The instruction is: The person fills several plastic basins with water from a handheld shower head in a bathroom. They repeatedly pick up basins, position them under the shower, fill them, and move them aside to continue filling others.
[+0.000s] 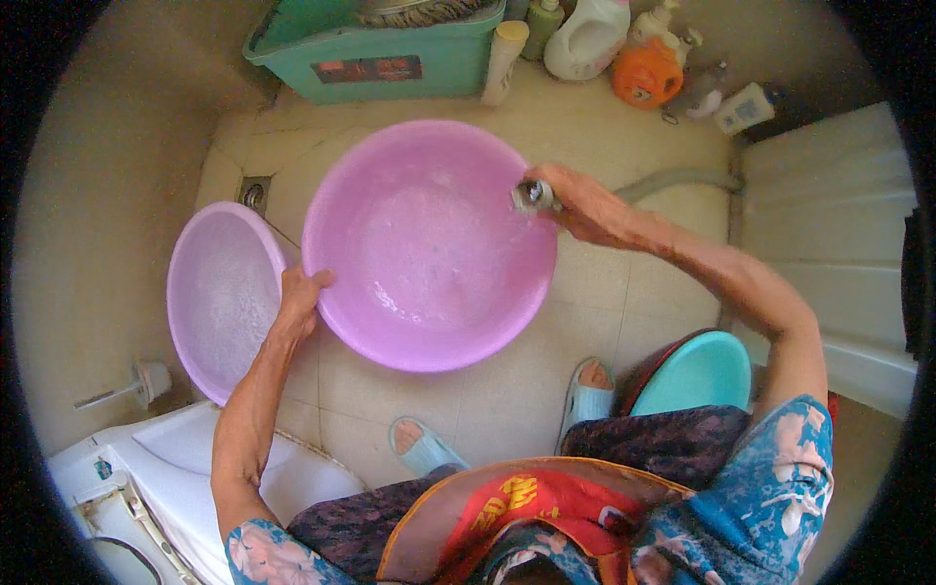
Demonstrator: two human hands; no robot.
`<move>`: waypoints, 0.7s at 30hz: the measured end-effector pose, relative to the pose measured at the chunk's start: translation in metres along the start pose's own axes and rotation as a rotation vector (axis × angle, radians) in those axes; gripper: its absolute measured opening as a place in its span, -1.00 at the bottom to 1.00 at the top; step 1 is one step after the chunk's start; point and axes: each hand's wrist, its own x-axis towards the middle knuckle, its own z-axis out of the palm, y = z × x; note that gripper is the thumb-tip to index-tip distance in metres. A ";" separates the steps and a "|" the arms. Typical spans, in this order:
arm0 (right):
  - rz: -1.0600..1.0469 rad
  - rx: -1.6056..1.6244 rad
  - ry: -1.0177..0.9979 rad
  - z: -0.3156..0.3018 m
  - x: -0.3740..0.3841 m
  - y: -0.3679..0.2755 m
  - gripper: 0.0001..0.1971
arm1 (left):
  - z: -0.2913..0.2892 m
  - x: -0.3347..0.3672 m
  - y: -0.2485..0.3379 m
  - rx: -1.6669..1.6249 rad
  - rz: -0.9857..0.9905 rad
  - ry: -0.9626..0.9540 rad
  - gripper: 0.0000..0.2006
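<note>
A large pink basin [429,234] stands on the tiled floor, with a shallow layer of water in its bottom. My left hand [304,292] grips its left rim, the fingers closed over the edge. At the opposite side my right hand [585,207] is closed round the end of a grey hose [673,179]. The hose's open mouth points over the basin's right rim, and its length runs behind my hand to the right. Just left of my left hand is a second pink basin [219,292], smaller in view, holding cloudy or sudsy water.
At the back stand a green tub [390,78], a white detergent jug [585,39], an orange bottle [646,73] and several other bottles. A turquoise basin [692,375] rests near my slippered foot [590,395]. A floor drain [254,192] and white appliance [224,448] lie leftward.
</note>
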 end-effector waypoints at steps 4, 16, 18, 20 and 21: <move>-0.005 0.079 0.115 -0.010 0.018 0.011 -0.65 | -0.002 0.022 0.003 -0.140 0.046 0.137 -0.63; 0.101 0.006 0.099 0.001 0.061 0.050 -0.55 | 0.011 0.038 -0.008 -0.366 -0.096 0.196 -0.62; 0.146 0.012 0.061 0.004 0.067 0.058 -0.48 | 0.016 0.026 -0.010 -0.483 -0.128 0.128 -0.63; 0.143 0.037 0.086 0.007 0.068 0.064 -0.46 | 0.020 0.014 -0.013 -0.493 -0.139 0.051 -0.63; 0.124 0.002 0.080 0.009 0.069 0.066 -0.44 | 0.021 0.010 -0.013 -0.522 -0.152 0.003 -0.62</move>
